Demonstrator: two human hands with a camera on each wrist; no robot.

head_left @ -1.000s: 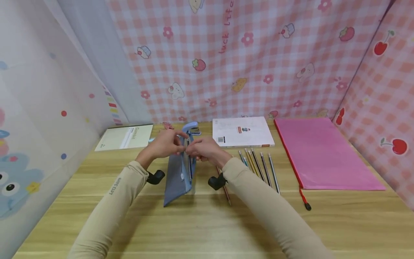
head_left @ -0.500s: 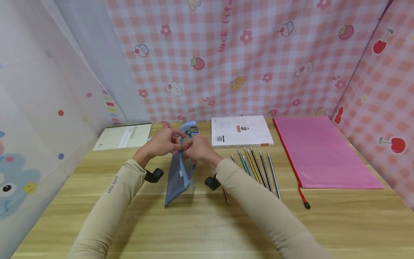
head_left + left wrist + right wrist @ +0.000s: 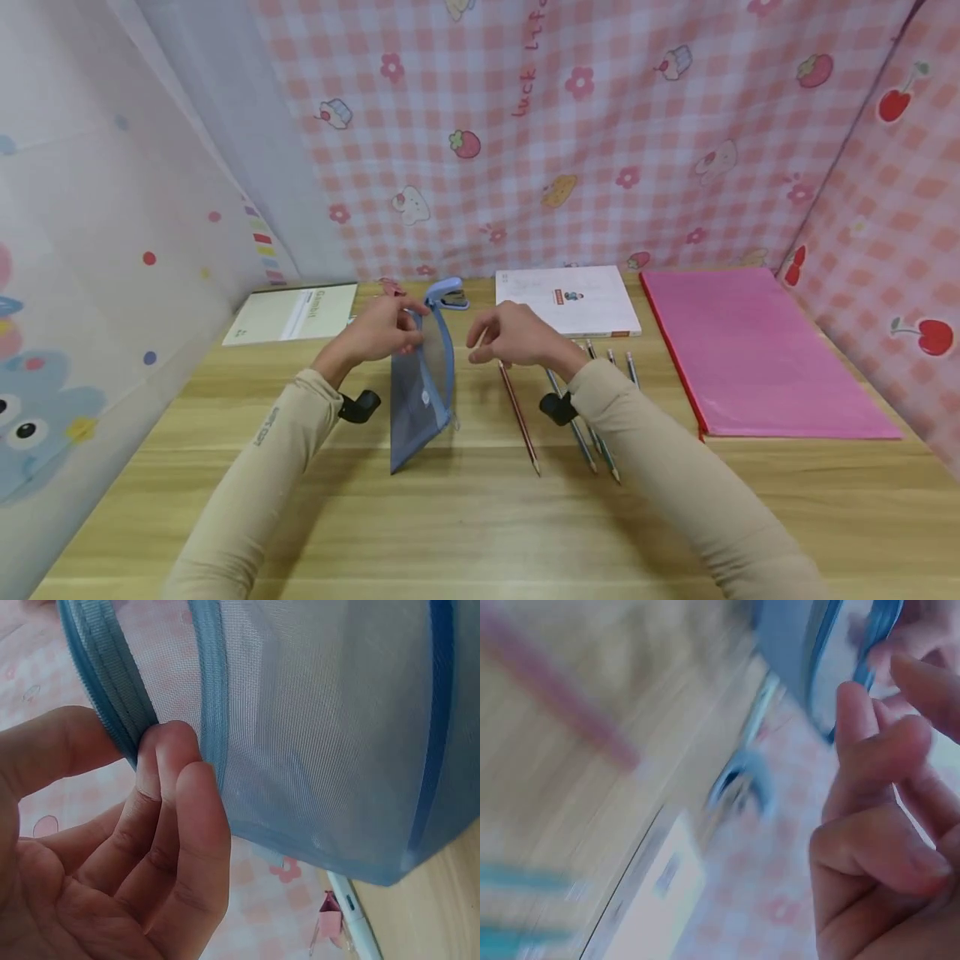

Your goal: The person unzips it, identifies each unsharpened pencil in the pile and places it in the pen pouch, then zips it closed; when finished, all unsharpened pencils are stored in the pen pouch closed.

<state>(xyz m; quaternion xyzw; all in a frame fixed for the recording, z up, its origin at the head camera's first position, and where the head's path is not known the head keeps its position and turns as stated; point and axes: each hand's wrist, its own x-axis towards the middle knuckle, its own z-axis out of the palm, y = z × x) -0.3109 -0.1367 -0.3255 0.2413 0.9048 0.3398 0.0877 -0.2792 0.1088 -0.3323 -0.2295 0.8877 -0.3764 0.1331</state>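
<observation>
In the head view a blue mesh zip pouch [image 3: 411, 408] stands on the table with its zipped mouth parted. My left hand [image 3: 378, 332] pinches its far upper edge; the left wrist view has thumb and fingers on the zip band [image 3: 112, 675]. To the right of the pouch, my right hand [image 3: 519, 335] is in the air with loosely bent fingers and nothing between them. Below that hand lies a dark red pencil [image 3: 519, 417]. Several more pencils [image 3: 573, 429] lie under and beside the right forearm, which partly hides them.
A light blue stapler [image 3: 447, 293] sits just behind the pouch. A pale green notebook [image 3: 292, 315] is at back left, a white book [image 3: 600, 304] at back centre. On the right lies a pink zip folder [image 3: 765, 358]. Patterned cloth hangs behind the table.
My right hand went into the pouch's mouth, then came out and moved right, its fingers now holding nothing. My left hand has kept its pinch on the pouch edge.
</observation>
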